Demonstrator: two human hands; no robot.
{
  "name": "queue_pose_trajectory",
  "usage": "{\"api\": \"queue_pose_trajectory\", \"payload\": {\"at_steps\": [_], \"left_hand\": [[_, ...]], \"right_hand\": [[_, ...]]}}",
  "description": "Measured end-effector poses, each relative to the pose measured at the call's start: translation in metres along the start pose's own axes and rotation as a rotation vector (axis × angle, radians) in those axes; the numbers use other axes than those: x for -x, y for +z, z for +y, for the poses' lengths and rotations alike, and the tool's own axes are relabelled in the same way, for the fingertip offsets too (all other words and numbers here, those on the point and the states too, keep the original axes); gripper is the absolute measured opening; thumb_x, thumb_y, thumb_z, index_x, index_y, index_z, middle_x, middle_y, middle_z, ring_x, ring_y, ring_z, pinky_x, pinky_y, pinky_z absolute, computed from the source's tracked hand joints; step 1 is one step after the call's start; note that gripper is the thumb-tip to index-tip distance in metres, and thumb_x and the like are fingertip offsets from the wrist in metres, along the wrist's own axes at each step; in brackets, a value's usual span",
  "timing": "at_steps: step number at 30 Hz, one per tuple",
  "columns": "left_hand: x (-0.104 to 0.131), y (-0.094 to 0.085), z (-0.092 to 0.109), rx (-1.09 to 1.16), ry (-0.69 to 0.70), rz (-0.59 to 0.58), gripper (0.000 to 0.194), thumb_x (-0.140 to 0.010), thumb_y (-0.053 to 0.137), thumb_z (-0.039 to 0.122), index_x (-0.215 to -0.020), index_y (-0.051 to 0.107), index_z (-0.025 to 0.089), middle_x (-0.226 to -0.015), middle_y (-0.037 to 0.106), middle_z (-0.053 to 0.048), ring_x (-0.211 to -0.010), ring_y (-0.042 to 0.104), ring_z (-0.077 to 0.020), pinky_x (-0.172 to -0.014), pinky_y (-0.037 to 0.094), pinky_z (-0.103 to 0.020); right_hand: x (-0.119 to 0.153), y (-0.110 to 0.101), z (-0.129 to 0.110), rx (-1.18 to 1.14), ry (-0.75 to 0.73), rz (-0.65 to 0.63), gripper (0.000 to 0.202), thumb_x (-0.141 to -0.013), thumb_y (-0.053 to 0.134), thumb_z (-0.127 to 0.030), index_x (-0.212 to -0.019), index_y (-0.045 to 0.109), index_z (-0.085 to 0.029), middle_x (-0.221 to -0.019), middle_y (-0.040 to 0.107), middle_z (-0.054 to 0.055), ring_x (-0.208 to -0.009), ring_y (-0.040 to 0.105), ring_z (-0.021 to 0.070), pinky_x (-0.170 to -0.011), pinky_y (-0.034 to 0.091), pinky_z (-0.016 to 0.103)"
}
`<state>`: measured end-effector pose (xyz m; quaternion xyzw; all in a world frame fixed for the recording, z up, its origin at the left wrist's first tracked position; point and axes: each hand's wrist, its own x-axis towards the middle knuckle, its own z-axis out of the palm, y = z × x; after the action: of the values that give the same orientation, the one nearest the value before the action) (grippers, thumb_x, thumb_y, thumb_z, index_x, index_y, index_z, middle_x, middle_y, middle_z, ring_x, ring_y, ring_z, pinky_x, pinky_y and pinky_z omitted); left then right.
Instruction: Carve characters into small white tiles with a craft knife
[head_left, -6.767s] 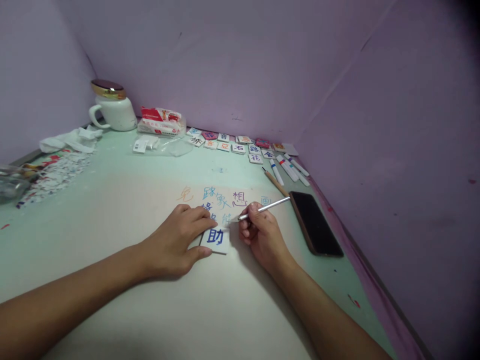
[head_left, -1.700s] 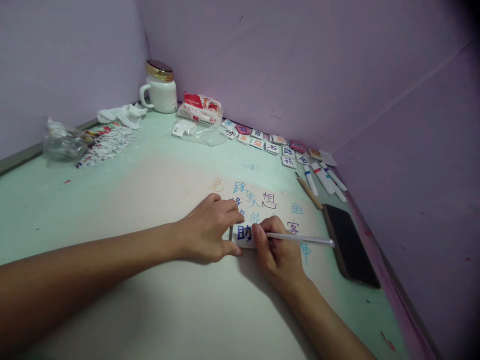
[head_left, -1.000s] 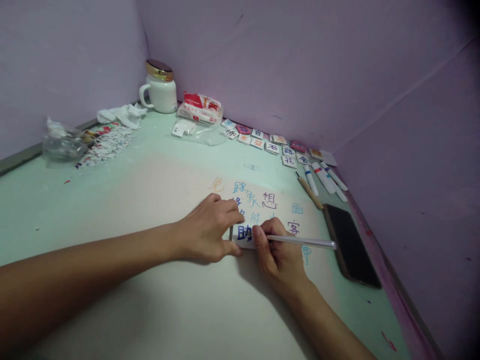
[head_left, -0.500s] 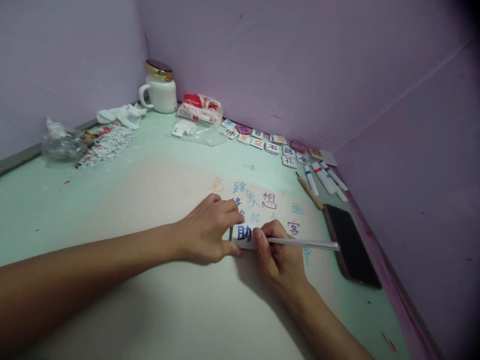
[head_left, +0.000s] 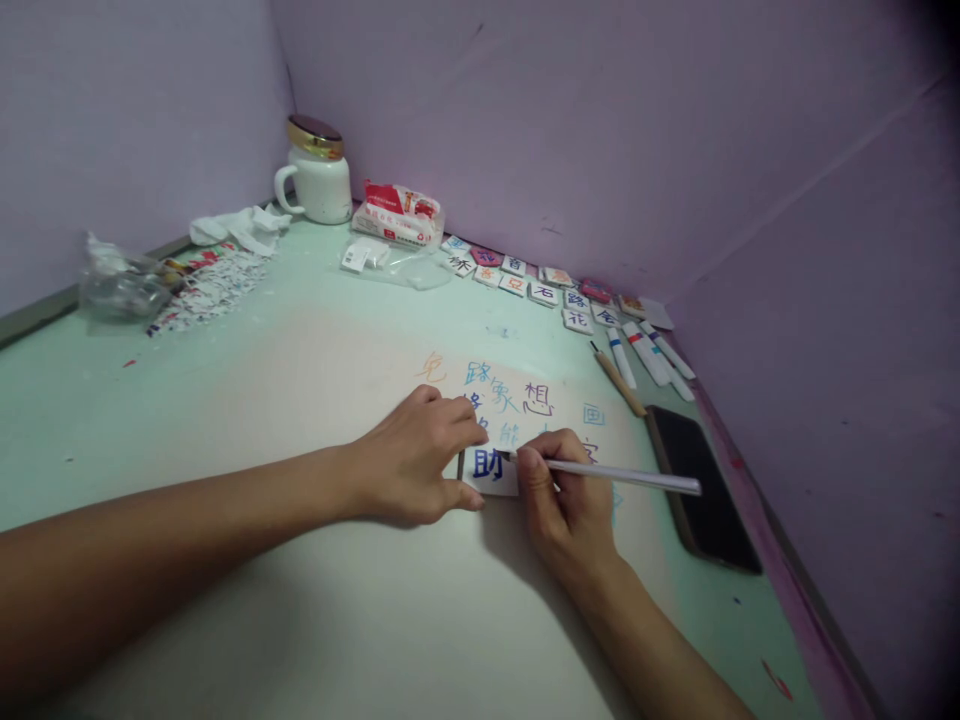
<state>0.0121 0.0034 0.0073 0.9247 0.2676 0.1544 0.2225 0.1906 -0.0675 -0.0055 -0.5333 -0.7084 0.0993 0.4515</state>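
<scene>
A small white block (head_left: 510, 485) marked with a dark blue character lies flat on the table. My left hand (head_left: 427, 455) steadies its left part, with the thumb at the near edge and the fingers at the far edge. My right hand (head_left: 570, 495) grips a slim silver craft knife (head_left: 630, 475) like a pen. The knife's dark tip is near the block's upper right, beside the character; whether it touches cannot be made out. Handwritten coloured characters (head_left: 538, 398) cover the tabletop just beyond both hands.
A dark phone (head_left: 705, 490) lies to the right, near a wooden-handled tool (head_left: 619, 380) and several white markers (head_left: 646, 355). Small character tiles (head_left: 542, 293) line the wall. Further left are a tissue pack (head_left: 397, 212), a lidded white mug (head_left: 322, 185), shavings (head_left: 214, 290) and a plastic bag (head_left: 124, 280).
My right hand has shifted slightly right and up with the knife, uncovering more of the block's right side. My left hand stays in place on the block.
</scene>
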Motion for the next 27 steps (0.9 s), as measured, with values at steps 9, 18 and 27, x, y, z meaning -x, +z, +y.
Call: {"api": "queue_pose_trajectory", "payload": {"at_steps": [9, 18, 27], "left_hand": [[0.0015, 0.0012, 0.0003, -0.011, -0.002, 0.003, 0.047, -0.066, 0.079, 0.040, -0.102, 0.062, 0.015, -0.094, 0.059, -0.007, -0.086, 0.054, -0.0216, -0.086, 0.036, -0.041], [0.0012, 0.0000, 0.0009, -0.011, -0.011, -0.001, 0.044, -0.068, 0.078, 0.039, -0.101, 0.062, 0.016, -0.095, 0.058, -0.006, -0.086, 0.054, -0.0214, -0.087, 0.036, -0.040], [0.0015, 0.0007, 0.0019, -0.015, -0.019, 0.007, 0.043, -0.067, 0.079, 0.038, -0.101, 0.062, 0.017, -0.094, 0.058, -0.005, -0.084, 0.054, -0.0207, -0.086, 0.037, -0.040]], "right_hand": [[-0.0035, 0.0024, -0.0012, 0.078, -0.054, -0.052, 0.013, -0.090, 0.046, -0.018, -0.076, 0.046, -0.020, -0.057, 0.043, -0.007, -0.045, 0.039, 0.0082, -0.043, 0.029, 0.021], [-0.0040, 0.0038, -0.0036, 0.156, -0.082, -0.061, 0.016, -0.090, 0.045, -0.020, -0.074, 0.045, -0.020, -0.055, 0.046, -0.006, -0.044, 0.042, 0.0094, -0.043, 0.032, 0.022], [-0.0043, 0.0025, -0.0058, 0.193, -0.094, -0.073, 0.017, -0.090, 0.044, -0.021, -0.073, 0.046, -0.020, -0.053, 0.048, -0.005, -0.042, 0.044, 0.0101, -0.043, 0.033, 0.022]]}}
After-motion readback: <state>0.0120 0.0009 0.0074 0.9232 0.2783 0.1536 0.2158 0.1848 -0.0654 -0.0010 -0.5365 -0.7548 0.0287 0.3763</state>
